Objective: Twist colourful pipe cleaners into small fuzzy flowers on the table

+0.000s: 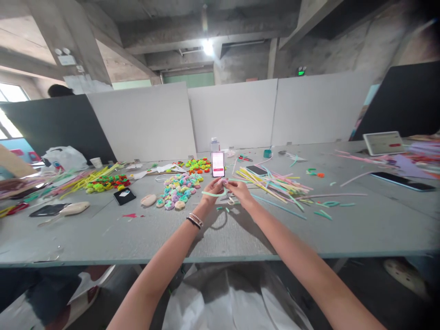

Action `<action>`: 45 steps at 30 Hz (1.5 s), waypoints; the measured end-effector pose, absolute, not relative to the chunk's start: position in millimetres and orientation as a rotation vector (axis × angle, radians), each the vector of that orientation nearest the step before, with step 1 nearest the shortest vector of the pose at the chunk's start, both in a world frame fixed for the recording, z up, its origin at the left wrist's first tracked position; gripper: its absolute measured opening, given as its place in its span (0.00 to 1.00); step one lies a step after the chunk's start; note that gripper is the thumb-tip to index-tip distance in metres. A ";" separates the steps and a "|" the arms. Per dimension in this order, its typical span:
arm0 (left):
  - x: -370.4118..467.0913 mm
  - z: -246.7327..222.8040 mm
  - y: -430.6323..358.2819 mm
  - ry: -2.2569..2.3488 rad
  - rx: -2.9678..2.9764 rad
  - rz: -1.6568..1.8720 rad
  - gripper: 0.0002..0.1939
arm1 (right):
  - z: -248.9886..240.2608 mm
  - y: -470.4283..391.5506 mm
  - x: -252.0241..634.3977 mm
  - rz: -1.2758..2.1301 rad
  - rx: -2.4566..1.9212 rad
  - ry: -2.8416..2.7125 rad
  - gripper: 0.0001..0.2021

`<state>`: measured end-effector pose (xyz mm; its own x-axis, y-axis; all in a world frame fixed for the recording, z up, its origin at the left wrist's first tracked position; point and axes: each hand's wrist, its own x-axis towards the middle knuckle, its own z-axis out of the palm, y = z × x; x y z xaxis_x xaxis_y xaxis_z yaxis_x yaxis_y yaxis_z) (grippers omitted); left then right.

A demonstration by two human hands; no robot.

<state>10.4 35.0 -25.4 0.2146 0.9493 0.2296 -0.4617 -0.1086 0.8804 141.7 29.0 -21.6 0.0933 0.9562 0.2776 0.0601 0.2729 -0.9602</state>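
Note:
Just above the table, my left hand (212,187) and my right hand (239,190) meet with closed fingers around a bent pipe cleaner (208,194). One pale green end of it sticks out to the left across my left hand, and a pinkish part shows between the fingertips. Beneath the hands lie scissors (231,200), partly hidden. A pile of small pastel fuzzy pieces (177,189) sits left of my hands. To the right spreads a bundle of straight pipe cleaners (278,185) in yellow, pink and green. An upright phone (218,164) with a lit screen stands behind my hands.
Red, yellow and green fuzzy pieces (107,183) lie farther left, near a black square card (124,196). A bottle (215,144) stands behind the phone. Flat at the right is another phone (403,181), before a propped tablet (383,143). White partition boards (233,117) line the table's back.

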 end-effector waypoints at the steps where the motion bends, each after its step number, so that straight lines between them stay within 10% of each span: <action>1: 10.5 -25.5 35.3 0.595 1.123 1.316 0.21 | -21.2 28.6 141.2 0.918 -1.079 -1.288 0.17; 45: 6.4 -30.3 52.1 0.707 1.115 1.345 0.17 | -15.0 24.5 135.6 0.923 -1.177 -1.184 0.15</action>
<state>6.4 52.1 -30.3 0.1492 0.9692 0.1960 -0.3883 -0.1249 0.9130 135.6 24.5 -15.0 0.1761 0.9661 0.1887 0.0535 0.1820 -0.9818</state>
